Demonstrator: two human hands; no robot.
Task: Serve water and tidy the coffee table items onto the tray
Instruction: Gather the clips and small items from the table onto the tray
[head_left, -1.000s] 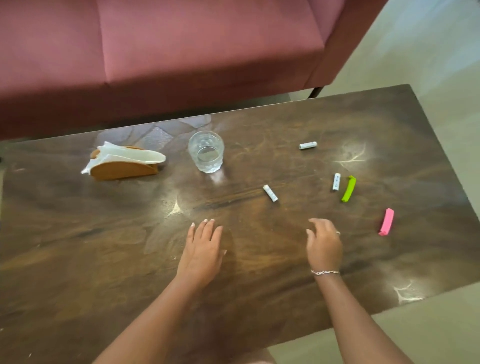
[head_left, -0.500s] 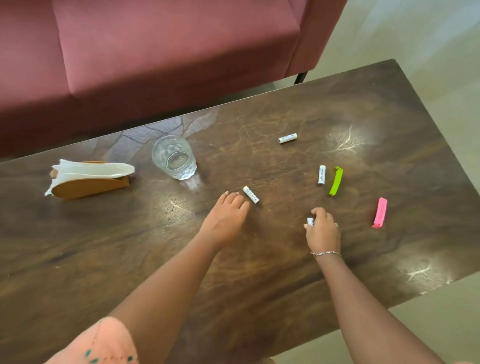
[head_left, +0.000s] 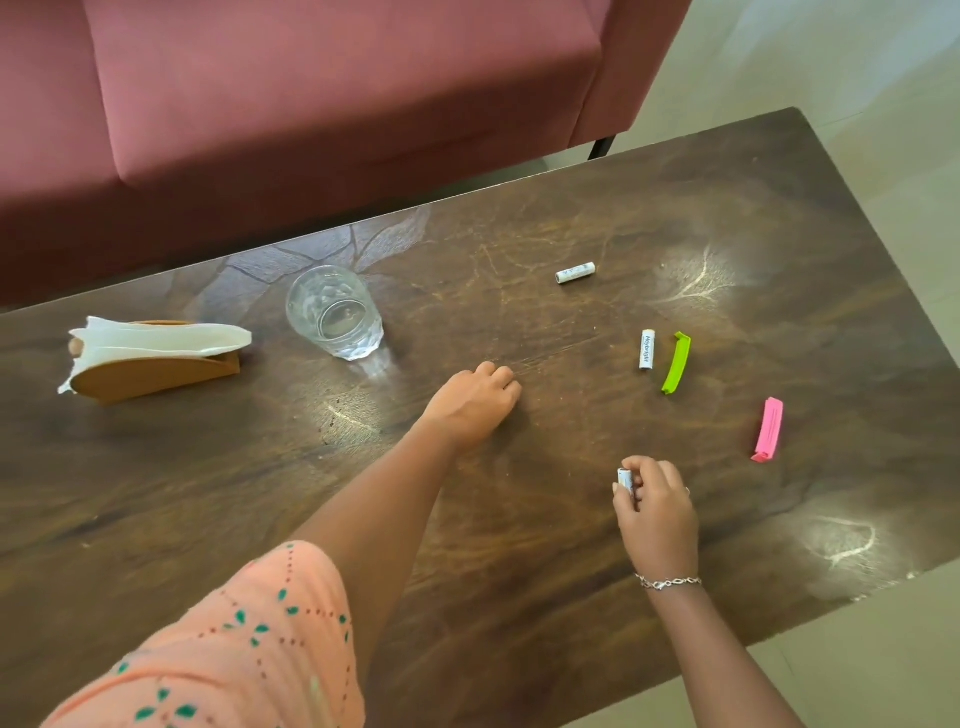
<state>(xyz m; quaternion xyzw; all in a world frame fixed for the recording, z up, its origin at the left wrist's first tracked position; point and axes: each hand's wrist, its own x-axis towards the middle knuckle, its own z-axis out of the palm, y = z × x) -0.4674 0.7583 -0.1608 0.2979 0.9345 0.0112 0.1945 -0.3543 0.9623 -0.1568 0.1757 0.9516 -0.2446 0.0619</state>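
On the brown coffee table (head_left: 208, 493) my right hand (head_left: 657, 512) pinches a white battery (head_left: 625, 479) upright just above the top. My left hand (head_left: 475, 400) lies at the table's middle with its fingers curled over the spot where another battery lay; that battery is hidden under them. Two more white batteries lie loose, one far back (head_left: 575, 272) and one (head_left: 647, 349) beside a green clip (head_left: 677, 362). A pink clip (head_left: 768, 429) lies to the right. A clear glass (head_left: 335, 314) stands left of my left hand. No tray is in view.
A brown napkin holder (head_left: 156, 371) with white napkins (head_left: 156, 338) sits at the table's left. A red sofa (head_left: 311, 104) runs along the far edge. Pale floor (head_left: 883, 130) shows to the right and at the near right corner.
My left hand reached forward to the middle battery and curled over it. My right hand picked up a battery and lifted it off the table.
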